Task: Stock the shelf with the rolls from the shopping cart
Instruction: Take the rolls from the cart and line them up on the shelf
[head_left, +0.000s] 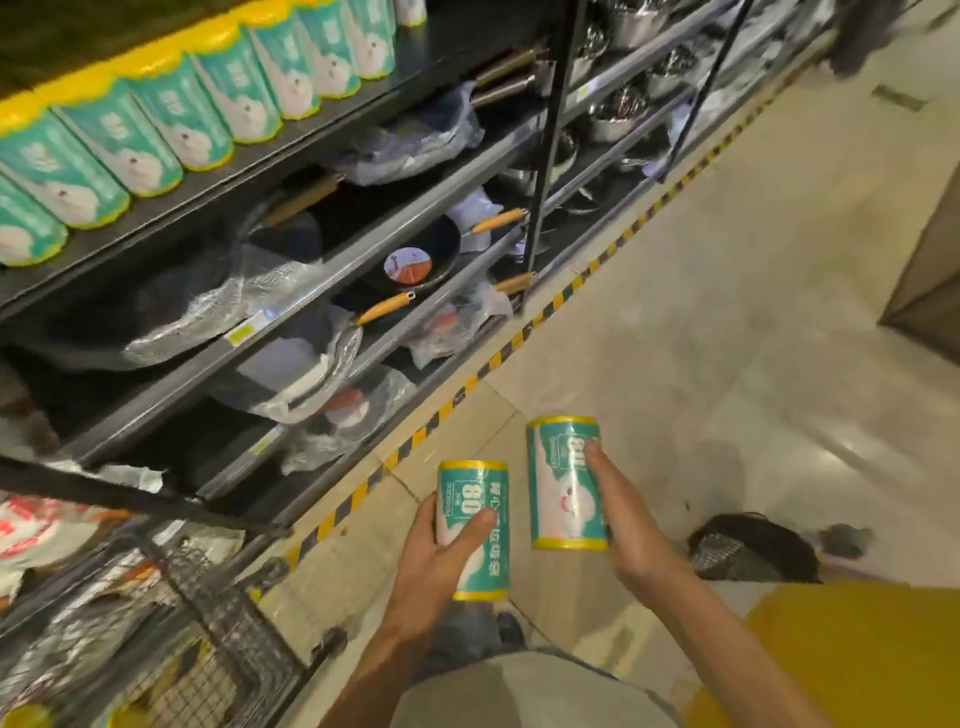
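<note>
Rolls, one upright in each gripping hand, I am holding low while the shelf row is lying up-left, nearer my left hand.

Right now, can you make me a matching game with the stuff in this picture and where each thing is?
Things:
1. roll in the left hand
2. row of rolls
3. frying pan
4. shopping cart

Places:
A. top shelf
B. bottom left corner
C. held over the floor
D. lower shelf, under the rolls

Pairs: 1-C, 2-A, 3-D, 4-B
</note>
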